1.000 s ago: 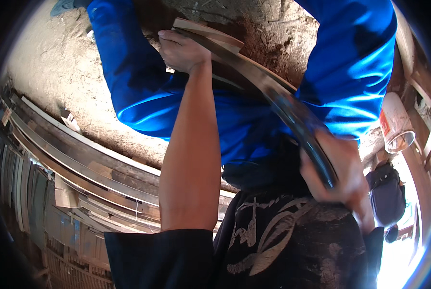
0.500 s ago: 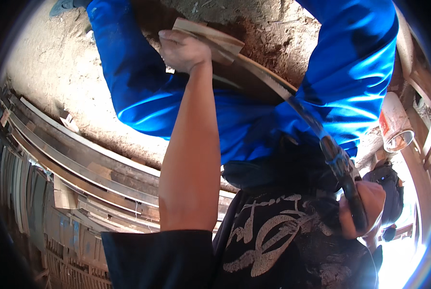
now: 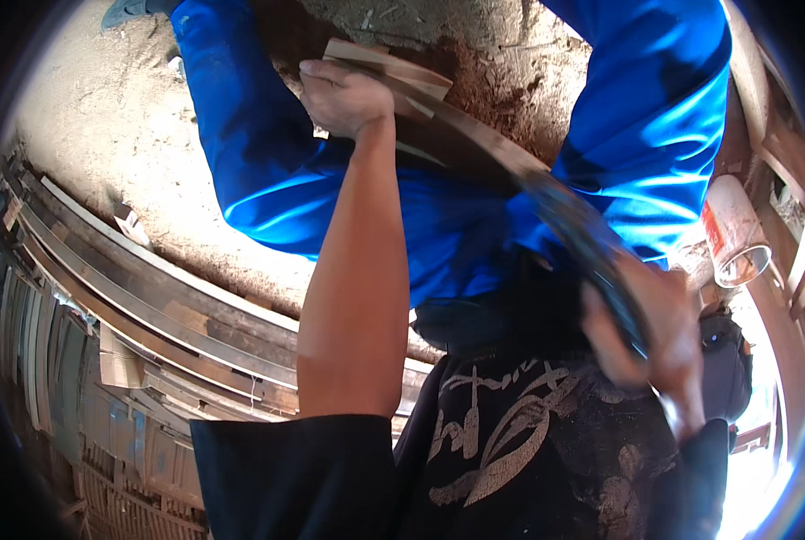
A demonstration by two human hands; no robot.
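Observation:
My left hand (image 3: 348, 99) is closed on the pale wooden piece (image 3: 420, 76) near top centre, above my blue-trousered legs (image 3: 650, 117); the fingertips are partly hidden. My right hand (image 3: 641, 333), blurred by motion, grips the black handle of a long, narrow saw-like tool (image 3: 573, 234) at middle right. The tool runs diagonally up-left to the wood beside my left hand, its far part blurred against the pieces there, so whether it touches them I cannot tell.
Long boards and strips (image 3: 195, 319) lie along the left, beside a dirt floor (image 3: 78, 117) with wood scraps. A white-and-red cylindrical container (image 3: 733, 225) lies tilted at the right, near timber (image 3: 771, 108) and a dark bag (image 3: 726, 364).
My right hand and the tool moved down-right toward my body half a second ago and are now back up-left, near where they were a second ago. My left hand stays on the wood.

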